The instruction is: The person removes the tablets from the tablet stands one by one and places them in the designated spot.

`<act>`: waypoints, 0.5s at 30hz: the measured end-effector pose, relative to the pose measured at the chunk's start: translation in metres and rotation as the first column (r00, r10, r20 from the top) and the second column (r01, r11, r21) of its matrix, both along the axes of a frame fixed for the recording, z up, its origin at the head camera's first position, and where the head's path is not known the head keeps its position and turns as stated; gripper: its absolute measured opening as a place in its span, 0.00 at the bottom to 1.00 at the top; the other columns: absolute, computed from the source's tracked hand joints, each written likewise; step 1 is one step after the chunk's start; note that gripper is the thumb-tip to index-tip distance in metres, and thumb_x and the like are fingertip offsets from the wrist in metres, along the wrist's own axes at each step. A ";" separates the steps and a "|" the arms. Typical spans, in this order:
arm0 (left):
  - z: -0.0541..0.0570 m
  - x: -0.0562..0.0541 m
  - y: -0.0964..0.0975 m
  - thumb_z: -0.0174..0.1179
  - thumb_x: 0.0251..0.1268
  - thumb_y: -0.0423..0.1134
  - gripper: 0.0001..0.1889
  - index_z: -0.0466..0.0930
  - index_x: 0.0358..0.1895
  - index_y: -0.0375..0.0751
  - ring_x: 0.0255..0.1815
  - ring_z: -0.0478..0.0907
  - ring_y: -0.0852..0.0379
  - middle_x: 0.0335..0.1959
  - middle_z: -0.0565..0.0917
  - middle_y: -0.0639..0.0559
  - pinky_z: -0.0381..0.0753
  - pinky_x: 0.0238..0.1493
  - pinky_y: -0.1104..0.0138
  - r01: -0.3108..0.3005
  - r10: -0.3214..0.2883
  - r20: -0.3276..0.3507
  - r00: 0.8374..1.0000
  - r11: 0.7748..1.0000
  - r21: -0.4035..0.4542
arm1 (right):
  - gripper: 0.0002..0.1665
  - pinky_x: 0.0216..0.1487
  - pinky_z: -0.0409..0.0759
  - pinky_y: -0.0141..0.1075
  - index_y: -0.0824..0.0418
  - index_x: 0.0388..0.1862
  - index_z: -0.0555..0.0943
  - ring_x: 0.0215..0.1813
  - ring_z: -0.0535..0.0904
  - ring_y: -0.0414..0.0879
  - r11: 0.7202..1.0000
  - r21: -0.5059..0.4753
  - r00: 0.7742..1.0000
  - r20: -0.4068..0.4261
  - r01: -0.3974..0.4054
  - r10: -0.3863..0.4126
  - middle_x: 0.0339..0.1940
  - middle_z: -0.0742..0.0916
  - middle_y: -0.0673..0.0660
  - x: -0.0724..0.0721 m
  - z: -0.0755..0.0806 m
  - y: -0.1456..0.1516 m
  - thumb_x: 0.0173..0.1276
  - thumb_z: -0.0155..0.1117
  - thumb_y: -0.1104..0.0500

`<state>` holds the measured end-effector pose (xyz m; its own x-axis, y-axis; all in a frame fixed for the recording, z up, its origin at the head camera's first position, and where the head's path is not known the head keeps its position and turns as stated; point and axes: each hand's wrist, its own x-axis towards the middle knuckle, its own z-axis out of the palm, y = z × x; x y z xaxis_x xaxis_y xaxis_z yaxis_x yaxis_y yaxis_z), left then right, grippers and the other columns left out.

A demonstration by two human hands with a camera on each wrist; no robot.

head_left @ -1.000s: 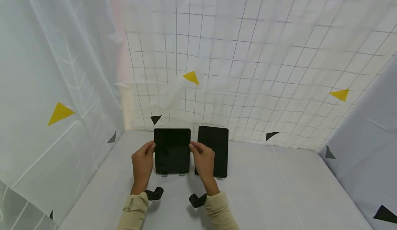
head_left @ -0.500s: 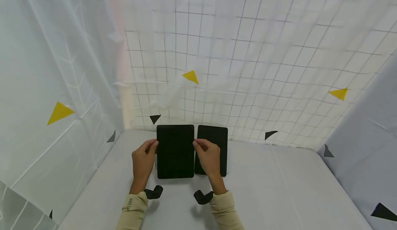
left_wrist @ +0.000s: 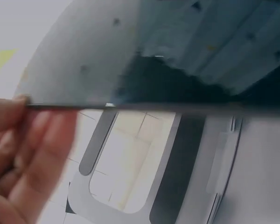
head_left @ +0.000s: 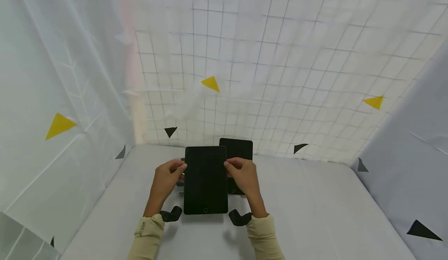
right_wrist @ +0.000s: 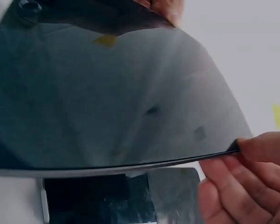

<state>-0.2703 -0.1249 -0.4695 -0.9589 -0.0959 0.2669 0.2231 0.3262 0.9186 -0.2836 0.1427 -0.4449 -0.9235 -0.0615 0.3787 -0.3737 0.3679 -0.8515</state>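
Both hands hold a black tablet (head_left: 205, 180) with a round home button near its lower edge, raised off the table in the head view. My left hand (head_left: 165, 179) pinches its left edge between thumb and fingers, and my right hand (head_left: 246, 177) pinches the right edge the same way. Behind it, mostly hidden, is a grey tablet stand (left_wrist: 177, 177) with a cut-out and dark pads, seen well in the left wrist view. A second black tablet (head_left: 238, 148) leans upright behind my right hand, partly covered; the right wrist view shows this tablet (right_wrist: 91, 200) below the held one.
A white-covered table (head_left: 308, 213) lies under the hands. At the back hangs a white grid-patterned sheet (head_left: 273, 77), with sheets on both sides bearing yellow and dark triangles. Black cameras sit on both wrists.
The held tablet has come off the stand, toward me and slightly right, baring its home button and uncovering part of the stand. Both hands have moved with it, and the head view has shifted slightly.
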 end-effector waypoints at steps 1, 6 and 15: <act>0.000 -0.001 -0.001 0.65 0.77 0.38 0.11 0.87 0.52 0.34 0.30 0.86 0.52 0.35 0.88 0.47 0.89 0.35 0.56 0.033 -0.033 0.031 0.999 0.999 -0.003 | 0.08 0.32 0.87 0.40 0.66 0.45 0.90 0.27 0.87 0.47 1.000 0.019 1.000 0.014 -0.010 0.010 0.29 0.90 0.53 0.000 0.000 0.002 0.73 0.72 0.62; -0.004 -0.003 -0.008 0.63 0.78 0.35 0.10 0.83 0.50 0.29 0.29 0.86 0.50 0.33 0.88 0.47 0.89 0.37 0.52 0.213 -0.208 0.172 0.963 0.977 -0.010 | 0.16 0.30 0.87 0.52 0.71 0.54 0.86 0.23 0.86 0.52 0.992 0.090 0.988 0.135 -0.086 0.073 0.24 0.88 0.54 0.004 -0.006 0.011 0.73 0.70 0.62; -0.007 0.001 -0.015 0.59 0.78 0.29 0.11 0.76 0.54 0.22 0.25 0.87 0.45 0.30 0.87 0.44 0.89 0.31 0.54 0.458 -0.444 0.302 0.844 0.889 0.025 | 0.18 0.33 0.88 0.51 0.74 0.54 0.83 0.25 0.88 0.54 0.982 0.082 0.947 0.288 -0.169 0.139 0.27 0.89 0.56 0.018 -0.032 0.021 0.74 0.69 0.61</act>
<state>-0.2695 -0.1402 -0.4769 -0.9277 0.3715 -0.0373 0.0812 0.2983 0.9510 -0.2653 0.1638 -0.4764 -0.9673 -0.2370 0.0898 -0.1849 0.4173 -0.8898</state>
